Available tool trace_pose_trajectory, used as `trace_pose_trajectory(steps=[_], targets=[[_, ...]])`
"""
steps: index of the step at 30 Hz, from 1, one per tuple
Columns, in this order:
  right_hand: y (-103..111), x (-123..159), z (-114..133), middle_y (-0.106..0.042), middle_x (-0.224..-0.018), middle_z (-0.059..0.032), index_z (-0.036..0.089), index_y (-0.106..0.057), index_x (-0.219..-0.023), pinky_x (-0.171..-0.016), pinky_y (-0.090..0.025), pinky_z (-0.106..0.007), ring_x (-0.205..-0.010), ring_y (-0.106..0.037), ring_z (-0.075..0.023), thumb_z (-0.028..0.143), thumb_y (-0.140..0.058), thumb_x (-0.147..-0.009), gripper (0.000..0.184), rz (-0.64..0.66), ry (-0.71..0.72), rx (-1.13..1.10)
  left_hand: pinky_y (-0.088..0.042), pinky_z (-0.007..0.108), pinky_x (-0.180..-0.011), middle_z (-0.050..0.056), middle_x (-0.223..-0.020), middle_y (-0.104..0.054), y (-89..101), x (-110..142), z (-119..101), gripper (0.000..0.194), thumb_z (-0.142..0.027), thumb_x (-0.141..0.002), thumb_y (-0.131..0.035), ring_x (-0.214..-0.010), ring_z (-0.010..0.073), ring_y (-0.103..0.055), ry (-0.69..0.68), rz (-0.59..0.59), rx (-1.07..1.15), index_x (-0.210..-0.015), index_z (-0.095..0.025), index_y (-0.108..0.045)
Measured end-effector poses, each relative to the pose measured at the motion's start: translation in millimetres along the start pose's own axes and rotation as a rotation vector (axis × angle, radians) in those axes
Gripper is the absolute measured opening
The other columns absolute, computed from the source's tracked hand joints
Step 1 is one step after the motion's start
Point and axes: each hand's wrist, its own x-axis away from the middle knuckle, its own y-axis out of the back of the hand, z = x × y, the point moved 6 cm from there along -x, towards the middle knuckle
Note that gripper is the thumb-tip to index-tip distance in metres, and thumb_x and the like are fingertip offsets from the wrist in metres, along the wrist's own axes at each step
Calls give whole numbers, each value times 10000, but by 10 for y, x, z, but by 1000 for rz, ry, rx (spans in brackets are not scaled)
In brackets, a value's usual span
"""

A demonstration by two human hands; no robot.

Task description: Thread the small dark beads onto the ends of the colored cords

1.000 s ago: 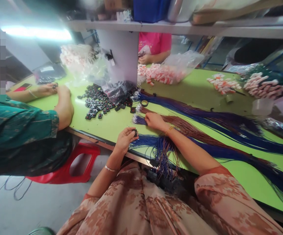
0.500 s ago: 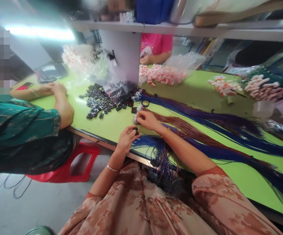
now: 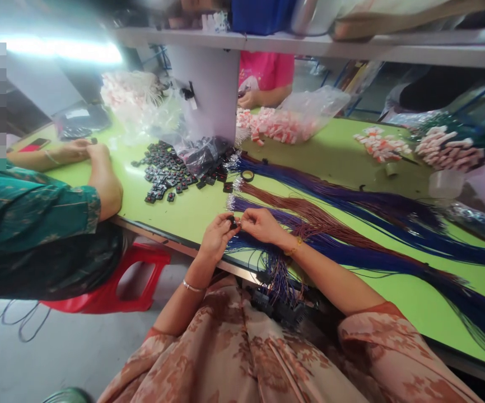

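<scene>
Near the table's front edge, my left hand [image 3: 216,236] pinches a small black plastic connector [image 3: 232,222]. Close against its right side is my right hand [image 3: 262,225], thumb and fingertips pressed together on a thin wire whose tip is hard to make out. Behind my hands lie a bundle of brown wires [image 3: 284,200] and a bundle of purple wires [image 3: 263,208], their silvery terminal ends to the left. Blue wires [image 3: 335,253] run beneath my right wrist. Wired black connectors [image 3: 282,308] hang at the table edge by my lap.
A heap of black connectors [image 3: 169,170] lies on the green table [image 3: 137,210], beside a roll of tape [image 3: 247,176]. White-and-orange connectors [image 3: 282,126] sit farther back. A co-worker in a green sleeve [image 3: 53,207] sits left by a red stool [image 3: 141,280]; another person in pink [image 3: 265,73] is opposite.
My right hand has moved from the silvery wire ends towards me, down to the black connector. My left hand keeps its hold on the connector.
</scene>
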Motion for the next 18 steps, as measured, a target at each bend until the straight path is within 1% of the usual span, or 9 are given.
trace_pose_trajectory(steps=[7, 13, 15, 18], targets=[[-15, 9, 8, -410, -516, 57, 165, -481, -568, -510, -209, -224, -513, -298, -73, 272, -521, -724, 193, -7, -8, 50, -500, 315, -848, 53, -889, -664, -7, -1, 21, 298, -197, -691, -711, -818, 135, -634, 9, 16, -11, -959, -139, -594], [-58, 28, -5, -430, -521, 53, 165, -475, -570, -509, -229, -217, -511, -320, -73, 276, -513, -746, 212, 14, -24, -7, -509, 275, -794, 31, -866, -663, -26, 26, 20, 347, -227, -643, -762, -779, 113, -625, -41, -5, -95, -947, -147, -615], [-58, 43, 14, -451, -530, 46, 167, -477, -582, -516, -241, -217, -516, -341, -77, 253, -511, -750, 192, 13, 2, 7, -509, 249, -744, 17, -817, -655, -20, 28, 30, 366, -231, -619, -778, -723, 96, -611, -50, -29, -151, -939, -146, -623], [-37, 75, 87, -521, -590, 14, 163, -516, -637, -552, -268, -224, -552, -399, -93, 216, -490, -787, 162, -5, 105, 102, -508, 238, -707, 7, -771, -645, 3, 18, 53, 384, -255, -588, -795, -688, 91, -607, -36, -73, -176, -913, -142, -625]])
